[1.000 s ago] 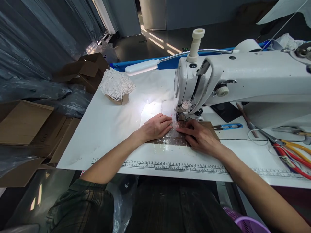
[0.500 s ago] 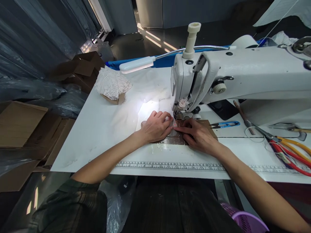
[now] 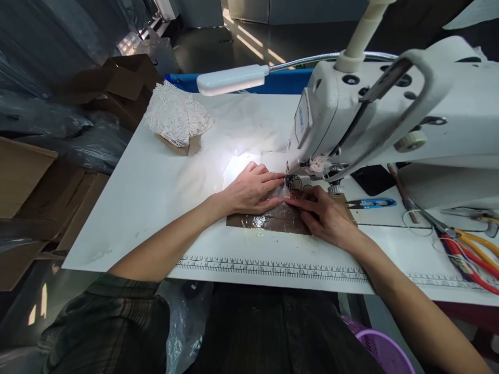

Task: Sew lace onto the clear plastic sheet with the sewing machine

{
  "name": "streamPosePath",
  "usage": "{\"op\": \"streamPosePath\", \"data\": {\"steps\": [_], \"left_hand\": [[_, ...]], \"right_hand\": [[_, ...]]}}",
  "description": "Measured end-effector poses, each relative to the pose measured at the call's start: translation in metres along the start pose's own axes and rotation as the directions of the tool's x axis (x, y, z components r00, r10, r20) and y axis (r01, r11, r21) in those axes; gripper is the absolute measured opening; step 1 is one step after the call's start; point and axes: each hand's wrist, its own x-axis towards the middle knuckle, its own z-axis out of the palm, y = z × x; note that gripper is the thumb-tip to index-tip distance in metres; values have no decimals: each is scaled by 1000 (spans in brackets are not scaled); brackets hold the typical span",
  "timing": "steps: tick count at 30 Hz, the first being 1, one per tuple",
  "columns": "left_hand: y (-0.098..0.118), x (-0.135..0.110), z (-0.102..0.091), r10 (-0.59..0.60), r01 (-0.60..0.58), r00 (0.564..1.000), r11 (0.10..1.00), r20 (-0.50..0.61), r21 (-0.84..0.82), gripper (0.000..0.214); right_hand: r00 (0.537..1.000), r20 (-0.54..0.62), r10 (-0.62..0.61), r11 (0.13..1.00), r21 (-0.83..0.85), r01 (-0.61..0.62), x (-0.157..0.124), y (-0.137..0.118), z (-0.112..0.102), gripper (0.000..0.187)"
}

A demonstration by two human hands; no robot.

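1. The only writing that can be read is a measuring scale printed along the front edge of the white desk; its numbers rise from left to right.
2. The sewing machine carries a small blue label on the end face of its head, but the letters are too small to read.
3. A shiny clear film lies on a brown sheet, directly in front of the needle of the machine.
4. The brown sheet lies flat, with its long axis from left to right, parallel to the scale; the far edge of the film points to the needle.
5. The left hand is spread flat, fingers stretched, and presses on the left part of the film without gripping it.
6. The right hand is also flat and not closed; its fingertips press the film just beside the left fingertips.
7. A white lamp on a flexible neck shines on the desk near the hands.
8. Blue thread snips lie to the right of the right hand, and a piece of white lace lies at the far left of the desk.
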Motion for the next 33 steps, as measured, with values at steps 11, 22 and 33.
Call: {"op": "streamPosePath", "data": {"steps": [11, 22, 33], "left_hand": [[0, -3, 6, -17, 15, 999, 999, -38, -35, 45], [11, -1, -5, -30, 26, 997, 998, 75, 57, 49], [12, -1, -8, -2, -4, 997, 998, 78, 68, 50]], "right_hand": [[1000, 11, 7, 1000, -6, -7, -2, -5, -2, 39], [999, -28, 19, 999, -26, -20, -2, -4, 4, 39], [998, -61, 10, 999, -51, -13, -3, -3, 8, 39]]}}
